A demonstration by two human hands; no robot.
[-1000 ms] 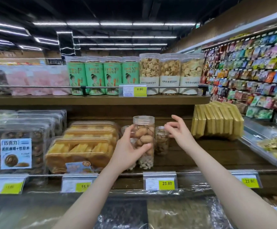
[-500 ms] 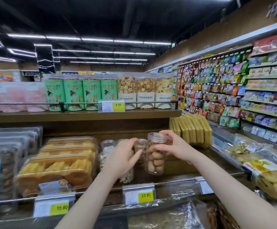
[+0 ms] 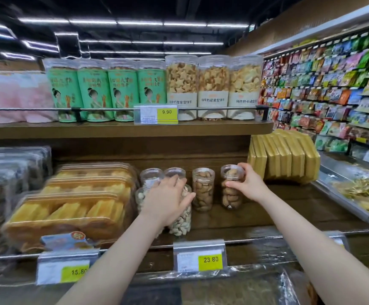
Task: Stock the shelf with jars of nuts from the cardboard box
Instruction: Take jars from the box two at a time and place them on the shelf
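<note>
- Location type: retail grocery shop.
- Evidence: wooden shelves (image 3: 126,128) stocked with packaged snacks, yellow price tags (image 3: 210,259) on rails, wall racks (image 3: 324,95) of hanging packets.

Two hands were out, the left hand (image 3: 168,200) and the right hand (image 3: 246,183). On the lower shelf stood five clear jars of nuts (image 3: 203,189), as far as could be seen behind the left hand. Above stood four green canisters (image 3: 94,93) and three clear biscuit tubs (image 3: 213,84). Three yellow price tags (image 3: 210,259) showed on the rails.
</note>
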